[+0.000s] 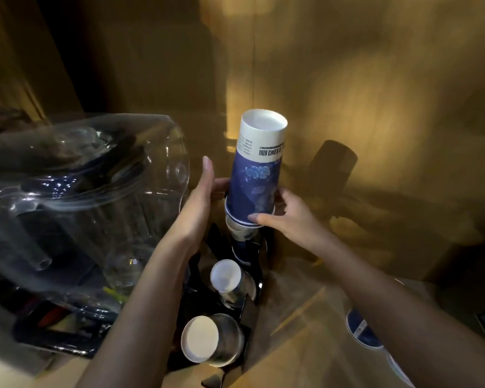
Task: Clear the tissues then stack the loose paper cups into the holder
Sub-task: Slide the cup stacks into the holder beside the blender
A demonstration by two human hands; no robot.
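Head view: an upturned cup stack (256, 175), blue-patterned with its white base on top, stands far up over the black holder (249, 306), its rim meeting a lower cup (240, 233) seated there. The stack leans slightly right, so pushing it down off-axis would likely crumple a rim or jam it. A sideways nudge could also knock the clear jug (81, 191) just left. More loose cups (363, 330) lie on the desk (305, 312), near right. The left hand (205, 191) wraps the stack's left side, thumb pointing up. The right hand (290, 217) grips its rim, thumb across the front. No tissues show.
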